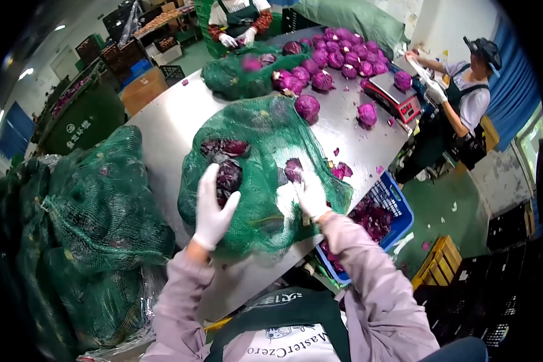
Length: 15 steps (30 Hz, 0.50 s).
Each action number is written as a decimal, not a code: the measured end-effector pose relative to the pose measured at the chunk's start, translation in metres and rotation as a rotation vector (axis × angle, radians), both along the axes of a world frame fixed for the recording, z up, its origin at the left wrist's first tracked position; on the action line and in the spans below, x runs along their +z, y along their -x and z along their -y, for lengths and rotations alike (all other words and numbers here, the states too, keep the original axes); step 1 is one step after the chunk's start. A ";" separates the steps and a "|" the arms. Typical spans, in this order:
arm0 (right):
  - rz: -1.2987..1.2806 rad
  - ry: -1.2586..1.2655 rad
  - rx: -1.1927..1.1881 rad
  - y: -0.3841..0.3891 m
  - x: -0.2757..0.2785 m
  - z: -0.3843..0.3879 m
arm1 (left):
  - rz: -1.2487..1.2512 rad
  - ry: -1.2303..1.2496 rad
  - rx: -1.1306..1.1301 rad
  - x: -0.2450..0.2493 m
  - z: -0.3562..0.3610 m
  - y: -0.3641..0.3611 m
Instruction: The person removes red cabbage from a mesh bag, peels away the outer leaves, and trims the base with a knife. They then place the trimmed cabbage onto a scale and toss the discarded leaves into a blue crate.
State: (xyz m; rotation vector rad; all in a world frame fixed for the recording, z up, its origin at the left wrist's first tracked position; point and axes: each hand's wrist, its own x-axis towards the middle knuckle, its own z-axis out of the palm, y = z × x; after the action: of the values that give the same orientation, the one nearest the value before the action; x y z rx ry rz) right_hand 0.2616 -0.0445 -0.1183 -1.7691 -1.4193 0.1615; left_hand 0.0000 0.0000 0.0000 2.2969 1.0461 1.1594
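Note:
My left hand (214, 208), in a white glove, is open with the thumb spread from the fingers. Its fingertips are at the side of a dark red cabbage (229, 176), which lies on a green mesh sack (256, 142). My right hand (311, 194), also gloved, has its fingers curled beside a smaller piece of red cabbage (293, 170). A small brownish end shows under that palm; what it belongs to is hidden. Another dark cabbage (224, 148) with loose outer leaves lies just beyond my left hand. More cabbages show dimly through the mesh.
Trimmed purple cabbages (344, 51) are heaped on the metal table (163, 120), near a red scale (392, 99). A blue crate (398, 208) of leaves stands at right. Full mesh sacks (102, 205) are stacked at left. Two people work across the table.

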 end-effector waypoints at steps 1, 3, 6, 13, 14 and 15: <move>0.100 0.009 -0.042 0.003 -0.045 0.003 | -0.043 0.042 0.040 -0.045 -0.016 -0.013; 0.211 0.224 -0.164 0.009 -0.074 0.025 | -0.321 0.181 0.082 -0.108 -0.010 -0.027; 0.181 0.315 -0.202 -0.027 -0.110 0.053 | -0.690 0.490 -0.142 -0.127 0.042 -0.068; -0.384 0.174 -0.246 -0.110 -0.098 0.103 | -0.820 0.248 -0.382 -0.168 0.070 -0.081; -0.374 0.098 -0.281 -0.120 -0.114 0.103 | -0.786 0.361 -0.381 -0.151 0.054 -0.081; -0.376 0.178 -0.383 -0.122 -0.107 0.110 | -0.745 0.472 -0.392 -0.124 0.035 -0.085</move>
State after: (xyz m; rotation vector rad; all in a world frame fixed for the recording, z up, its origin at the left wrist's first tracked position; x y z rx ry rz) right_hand 0.3838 -0.1542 -0.2248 -1.9942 -0.8047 0.4012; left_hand 0.0846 -0.0352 -0.1244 2.3916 0.8879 -0.1221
